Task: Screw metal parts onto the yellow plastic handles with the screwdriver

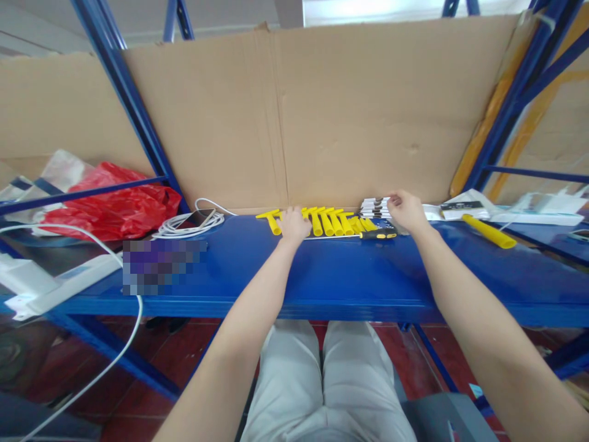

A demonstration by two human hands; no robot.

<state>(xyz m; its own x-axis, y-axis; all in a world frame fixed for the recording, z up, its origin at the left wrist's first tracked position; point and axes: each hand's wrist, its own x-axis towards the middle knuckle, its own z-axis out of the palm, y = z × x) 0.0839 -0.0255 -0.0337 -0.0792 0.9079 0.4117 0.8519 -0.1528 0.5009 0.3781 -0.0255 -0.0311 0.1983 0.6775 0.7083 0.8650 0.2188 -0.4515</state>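
Observation:
Several yellow T-shaped plastic pieces (327, 223) lie in a row at the back of the blue shelf (340, 270). My left hand (295, 226) is on the left part of this row, its fingers bent down over one yellow T-shaped piece and mostly covering it. Farther right, my right hand (407, 210) has curled fingers at the right end of a stack of small white packets (375, 207); whatever is between its fingertips is hidden. A screwdriver with a black and yellow handle (378, 234) lies just in front of the packets, beside some smaller yellow pieces (361, 224).
A cardboard sheet (359, 110) closes off the back. Left are a coiled white cable (186, 226), a red plastic bag (110, 202) and a white power strip (69, 284). Right lie a yellow tube (488, 231) and a black-and-white packet (464, 209). Blue posts (133, 104) flank the shelf.

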